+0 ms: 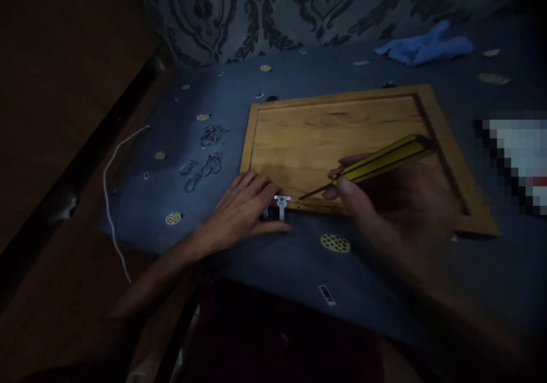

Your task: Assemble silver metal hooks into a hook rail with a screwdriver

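My right hand (376,195) is closed around a yellow-and-black screwdriver (378,159). The screwdriver slants down to the left, its thin shaft ending close over the near edge of a wooden panel (307,138) with a raised frame. My left hand (248,203) lies with its fingers over the panel's near left corner, the thumb stretched apart along the front. Between thumb and forefinger a small shiny metal fitting (281,205), latch-like, sits at the panel's edge, right of the fingertips. A gap shows between it and the screwdriver tip.
Small metal fittings (210,164) and a heap of screws (212,135) lie left of the panel on a blue patterned cloth (231,98). A blue glove (427,45) lies at the back right. A white cable (107,195) hangs at the left edge. A pixelated object (519,155) is far right.
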### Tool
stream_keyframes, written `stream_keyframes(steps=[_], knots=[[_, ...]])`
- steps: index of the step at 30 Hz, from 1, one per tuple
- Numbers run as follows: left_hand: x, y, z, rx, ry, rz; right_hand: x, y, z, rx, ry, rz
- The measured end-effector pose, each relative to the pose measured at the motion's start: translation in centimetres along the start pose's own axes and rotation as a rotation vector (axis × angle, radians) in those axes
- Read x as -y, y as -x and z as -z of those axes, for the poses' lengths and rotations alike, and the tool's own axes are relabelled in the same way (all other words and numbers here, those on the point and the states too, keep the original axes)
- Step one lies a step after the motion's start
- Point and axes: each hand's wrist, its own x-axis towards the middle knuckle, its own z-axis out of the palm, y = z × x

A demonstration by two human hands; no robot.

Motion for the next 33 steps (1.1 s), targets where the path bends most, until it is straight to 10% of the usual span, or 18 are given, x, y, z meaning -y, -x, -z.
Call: stream_keyframes(steps=[8,24,33], knots=[[1.4,0.9,-2.2,-0.216,0.006,-0.125,-0.9,0.9,0.4,0.086,0.072,0.085],[0.8,0.8,-2.2,-0.18,0.052,-0.067,-0.6,0.7,1.6,0.029,-0.004,0.051],[0.7,0.6,-2.0,-0.203,0.064,-0.067,2.4,-0.2,1.3,0.004,0.371,-0.014]])
